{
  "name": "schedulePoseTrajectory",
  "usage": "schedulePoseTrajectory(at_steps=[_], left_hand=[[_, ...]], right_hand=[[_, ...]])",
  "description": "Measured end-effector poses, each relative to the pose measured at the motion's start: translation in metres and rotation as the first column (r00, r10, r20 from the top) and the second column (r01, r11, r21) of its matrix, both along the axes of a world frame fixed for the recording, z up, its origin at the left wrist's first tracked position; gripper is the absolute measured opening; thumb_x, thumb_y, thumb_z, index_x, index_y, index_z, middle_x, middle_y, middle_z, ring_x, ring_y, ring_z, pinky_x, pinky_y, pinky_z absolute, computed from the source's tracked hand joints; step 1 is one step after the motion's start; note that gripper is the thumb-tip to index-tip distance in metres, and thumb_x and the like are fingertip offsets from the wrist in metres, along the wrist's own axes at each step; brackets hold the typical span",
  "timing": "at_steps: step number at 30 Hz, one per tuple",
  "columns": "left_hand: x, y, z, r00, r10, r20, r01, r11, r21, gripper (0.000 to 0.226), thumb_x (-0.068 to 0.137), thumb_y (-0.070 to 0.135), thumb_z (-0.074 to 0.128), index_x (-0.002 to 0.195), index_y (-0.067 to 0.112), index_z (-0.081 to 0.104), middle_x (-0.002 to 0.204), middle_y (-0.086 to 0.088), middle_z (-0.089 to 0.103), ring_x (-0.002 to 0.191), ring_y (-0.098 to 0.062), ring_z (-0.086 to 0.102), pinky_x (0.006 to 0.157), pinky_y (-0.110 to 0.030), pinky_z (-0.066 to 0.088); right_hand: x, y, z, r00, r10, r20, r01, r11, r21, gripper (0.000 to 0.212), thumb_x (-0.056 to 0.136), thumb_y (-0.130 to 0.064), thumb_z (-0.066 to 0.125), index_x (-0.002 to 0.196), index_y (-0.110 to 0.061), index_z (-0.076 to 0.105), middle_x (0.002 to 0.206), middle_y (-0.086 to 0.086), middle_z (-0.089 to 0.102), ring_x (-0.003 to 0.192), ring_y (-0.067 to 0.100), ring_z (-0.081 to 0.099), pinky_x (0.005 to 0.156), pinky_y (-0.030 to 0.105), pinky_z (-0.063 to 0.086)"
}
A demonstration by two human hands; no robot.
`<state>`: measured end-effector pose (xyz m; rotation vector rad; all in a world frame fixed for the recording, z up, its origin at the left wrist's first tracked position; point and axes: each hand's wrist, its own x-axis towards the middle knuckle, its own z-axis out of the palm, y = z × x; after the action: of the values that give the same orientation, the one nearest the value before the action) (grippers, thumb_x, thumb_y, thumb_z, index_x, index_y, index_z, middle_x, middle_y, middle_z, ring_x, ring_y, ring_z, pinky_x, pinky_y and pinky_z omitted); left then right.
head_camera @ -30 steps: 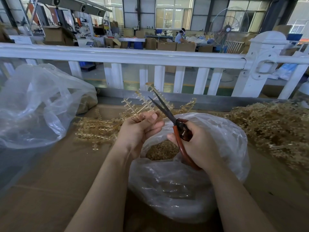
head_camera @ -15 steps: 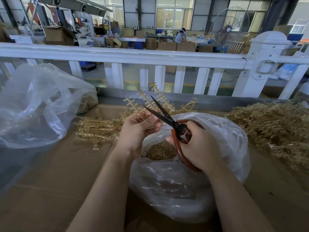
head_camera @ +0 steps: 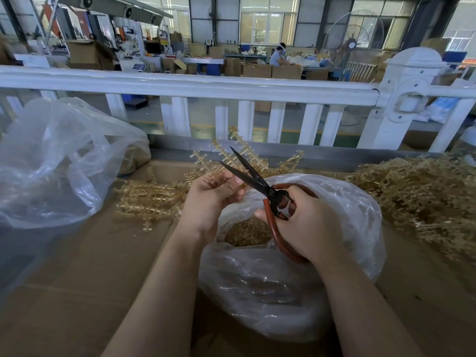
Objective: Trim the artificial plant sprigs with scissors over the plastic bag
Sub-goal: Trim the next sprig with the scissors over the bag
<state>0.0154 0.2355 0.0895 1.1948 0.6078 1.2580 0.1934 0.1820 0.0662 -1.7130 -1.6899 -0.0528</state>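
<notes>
The right hand (head_camera: pixel 306 222) grips the scissors (head_camera: pixel 260 184), blades parted and pointing up-left from the plastic bag (head_camera: pixel 347 210). The left hand (head_camera: pixel 211 194) pinches the sprig (head_camera: pixel 239 148) just beyond the bag's far-left rim, its stems fanning upward between the blades.

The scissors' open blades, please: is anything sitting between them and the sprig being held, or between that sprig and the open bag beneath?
Nothing visible blocks either. The red-handled scissors in the right hand have their blades open right at the pale gold plastic sprig that the left hand grips, and the clear plastic bag gapes open just below.
</notes>
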Motion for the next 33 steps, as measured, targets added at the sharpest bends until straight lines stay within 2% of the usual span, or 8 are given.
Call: schedulePoseTrajectory(at_steps=[3, 6, 15, 21, 24, 26, 28, 33], left_hand=[[-0.0005, -0.0004, 0.0004, 1.000, -0.003, 0.015, 0.003, 1.000, -0.015, 0.013, 0.082, 0.006, 0.067, 0.076, 0.014, 0.075, 0.070, 0.001, 0.068, 0.066, -0.013, 0.057, 0.071, -0.025, 0.054], [-0.0005, -0.0008, 0.0011, 0.999, -0.013, 0.037, 0.014, 0.999, -0.030, 0.008, 0.077, 0.010, 0.071, 0.074, 0.017, 0.076, 0.071, 0.002, 0.068, 0.064, -0.012, 0.057, 0.071, -0.025, 0.054], [-0.0010, 0.0007, 0.0014, 0.997, -0.058, 0.057, 0.057, 0.998, 0.020, 0.019, 0.076, 0.012, 0.069, 0.065, 0.025, 0.076, 0.070, 0.008, 0.068, 0.062, -0.010, 0.056, 0.071, -0.022, 0.053], [-0.0002, 0.0018, 0.0014, 0.997, -0.025, 0.076, 0.026, 1.000, -0.002, 0.021, 0.078, 0.007, 0.069, 0.063, 0.023, 0.072, 0.072, 0.002, 0.068, 0.064, -0.013, 0.058, 0.074, -0.025, 0.054], [0.0004, 0.0025, 0.0002, 0.998, 0.011, 0.059, -0.011, 1.000, 0.001, 0.025, 0.084, 0.000, 0.066, 0.068, 0.019, 0.069, 0.073, -0.001, 0.065, 0.065, -0.014, 0.058, 0.075, -0.027, 0.054], [0.0009, 0.0027, -0.0002, 0.999, 0.038, 0.038, -0.039, 0.999, 0.015, 0.012, 0.088, -0.004, 0.063, 0.082, 0.006, 0.064, 0.077, -0.006, 0.063, 0.067, -0.014, 0.059, 0.076, -0.028, 0.054], [0.0012, 0.0032, -0.0011, 0.997, 0.071, 0.009, -0.071, 0.997, 0.039, 0.010, 0.088, -0.006, 0.063, 0.089, 0.003, 0.060, 0.076, -0.007, 0.063, 0.067, -0.014, 0.060, 0.074, -0.028, 0.055], [0.0004, 0.0039, -0.0031, 0.999, 0.036, 0.039, -0.038, 0.999, 0.038, 0.013, 0.081, 0.000, 0.068, 0.076, 0.011, 0.068, 0.075, -0.006, 0.063, 0.073, -0.018, 0.057, 0.070, -0.025, 0.055]], right_hand=[[-0.0006, -0.0001, -0.0010, 1.000, -0.014, 0.009, 0.013, 1.000, 0.017, 0.072, 0.065, -0.094, 0.038, 0.091, -0.031, 0.062, 0.080, -0.019, 0.066, 0.073, 0.000, 0.062, 0.060, 0.012, 0.045], [-0.0006, 0.0000, -0.0021, 1.000, -0.019, 0.000, 0.019, 0.999, 0.050, 0.073, 0.064, -0.097, 0.031, 0.085, -0.033, 0.060, 0.076, -0.023, 0.063, 0.068, -0.004, 0.060, 0.058, 0.010, 0.042], [0.0027, 0.0032, -0.0067, 1.000, -0.018, 0.004, 0.017, 0.997, 0.072, 0.070, 0.067, -0.095, 0.038, 0.081, -0.031, 0.061, 0.070, -0.015, 0.065, 0.065, 0.003, 0.062, 0.061, 0.023, 0.055], [0.0029, 0.0050, -0.0091, 1.000, -0.013, -0.003, 0.013, 0.999, 0.051, 0.061, 0.070, -0.089, 0.050, 0.081, -0.030, 0.062, 0.070, -0.013, 0.067, 0.065, 0.004, 0.062, 0.061, 0.023, 0.055], [0.0010, 0.0032, -0.0064, 1.000, -0.030, 0.009, 0.030, 0.998, 0.053, 0.069, 0.066, -0.094, 0.038, 0.083, -0.031, 0.061, 0.073, -0.016, 0.066, 0.065, 0.003, 0.062, 0.059, 0.017, 0.051], [-0.0001, 0.0016, -0.0045, 0.999, -0.037, 0.034, 0.033, 0.994, 0.100, 0.074, 0.067, -0.096, 0.029, 0.082, -0.031, 0.059, 0.073, -0.019, 0.064, 0.064, 0.002, 0.060, 0.058, 0.019, 0.050], [-0.0009, 0.0001, -0.0031, 0.999, -0.039, 0.039, 0.034, 0.993, 0.117, 0.077, 0.068, -0.098, 0.025, 0.082, -0.030, 0.058, 0.073, -0.019, 0.062, 0.064, 0.001, 0.059, 0.058, 0.022, 0.052], [-0.0021, -0.0006, -0.0018, 0.999, -0.024, 0.037, 0.020, 0.995, 0.094, 0.071, 0.066, -0.094, 0.031, 0.085, -0.030, 0.058, 0.078, -0.021, 0.062, 0.067, -0.003, 0.057, 0.060, 0.016, 0.047]])
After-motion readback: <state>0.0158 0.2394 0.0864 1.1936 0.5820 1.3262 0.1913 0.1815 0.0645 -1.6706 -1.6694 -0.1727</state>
